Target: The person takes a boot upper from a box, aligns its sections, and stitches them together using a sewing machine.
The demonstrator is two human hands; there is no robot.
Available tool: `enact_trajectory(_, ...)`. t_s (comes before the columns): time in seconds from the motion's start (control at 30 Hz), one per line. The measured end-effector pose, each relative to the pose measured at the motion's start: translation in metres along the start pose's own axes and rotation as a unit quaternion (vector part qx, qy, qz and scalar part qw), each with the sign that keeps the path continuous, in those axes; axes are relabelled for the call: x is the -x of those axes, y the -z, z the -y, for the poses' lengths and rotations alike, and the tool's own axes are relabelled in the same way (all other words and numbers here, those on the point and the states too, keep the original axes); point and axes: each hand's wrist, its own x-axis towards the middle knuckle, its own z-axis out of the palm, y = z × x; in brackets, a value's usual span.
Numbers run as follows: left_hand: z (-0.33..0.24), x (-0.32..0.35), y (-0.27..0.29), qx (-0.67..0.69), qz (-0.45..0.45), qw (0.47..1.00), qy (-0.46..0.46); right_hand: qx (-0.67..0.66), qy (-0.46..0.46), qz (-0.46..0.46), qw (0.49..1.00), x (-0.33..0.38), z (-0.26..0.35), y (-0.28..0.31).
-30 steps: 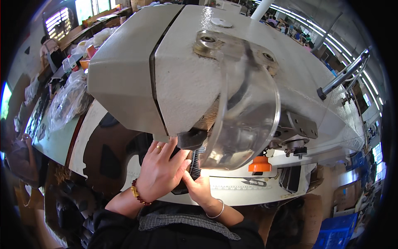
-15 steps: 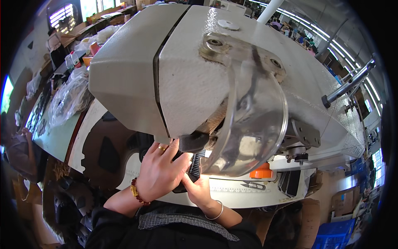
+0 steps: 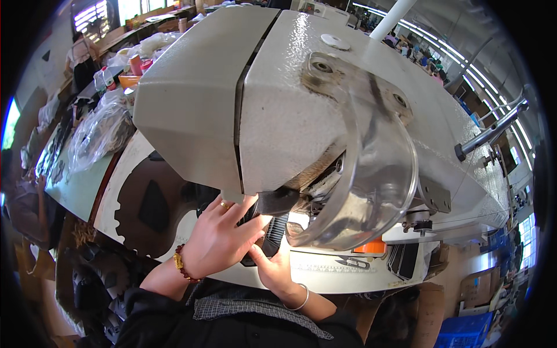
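A big grey sewing machine head (image 3: 278, 98) fills the middle of the view, with a clear curved plastic guard (image 3: 371, 191) at its front. Under it lies a black piece with a ribbed edge (image 3: 271, 235). My left hand (image 3: 217, 240), with a ring and a red bead bracelet, presses flat on this black piece right under the machine head. My right hand (image 3: 275, 269), with a thin bangle, grips the same piece from below with its fingers pointing up. The needle area is hidden behind the guard and the hands.
The white machine table (image 3: 342, 278) carries a ruler strip, an orange part (image 3: 370, 248) and dark cut pieces (image 3: 154, 203) at the left. Clear plastic bags (image 3: 101, 130) and bottles sit on a green bench at far left. A blue crate (image 3: 484, 333) stands at lower right.
The view has shifted closer to the machine head. Both hands stay on the black piece under it, with hardly any movement.
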Motion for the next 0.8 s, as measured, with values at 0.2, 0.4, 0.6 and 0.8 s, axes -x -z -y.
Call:
enact_trajectory(0.2,-0.001,0.005,0.0,0.048,0.026,0.998,0.033,-0.029,0.007,0.005,1.0,-0.001,-0.001,0.003)
enact_trajectory(0.4,0.004,-0.004,0.001,-0.001,-0.012,1.0,-0.026,-0.021,-0.043,0.005,0.999,-0.004,0.003,0.004)
enact_trajectory(0.6,0.011,-0.001,-0.01,0.009,0.0,1.0,-0.006,0.011,-0.036,-0.001,0.999,-0.01,0.001,0.008)
enact_trajectory(0.8,0.007,-0.006,0.01,0.069,0.012,0.997,0.026,0.018,-0.018,-0.013,1.0,-0.012,-0.001,0.009)
